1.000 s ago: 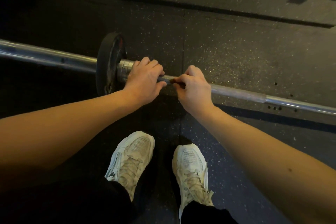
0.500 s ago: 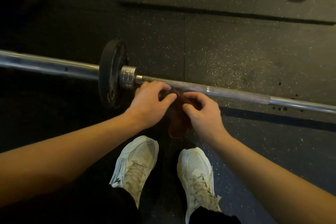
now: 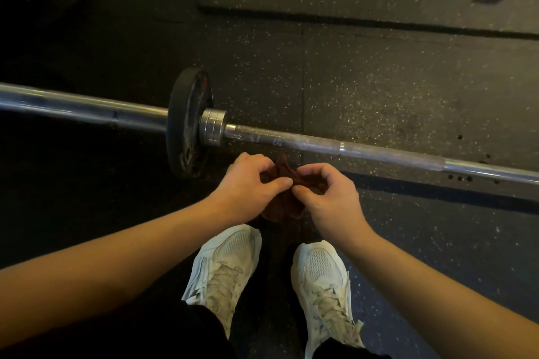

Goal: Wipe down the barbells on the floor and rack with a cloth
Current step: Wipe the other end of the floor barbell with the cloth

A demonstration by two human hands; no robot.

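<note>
Both hands have pulled back off the barbell (image 3: 350, 148) lying across mid-frame, your left hand (image 3: 248, 183) and right hand (image 3: 325, 194) each pinching the bunched brown cloth (image 3: 280, 173) just below it; loosen either pinch while refolding and it may drop.

Dark speckled rubber floor (image 3: 379, 81), barbell (image 3: 364, 149) resting on 1 black plate (image 3: 186, 122), 2 white sneakers (image 3: 230, 265) beside it

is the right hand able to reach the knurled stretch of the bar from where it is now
Probably yes. The right hand hovers just short of the knurled stretch, with nothing between them. It pinches the cloth together with the left hand, so the cloth would come along.
</note>
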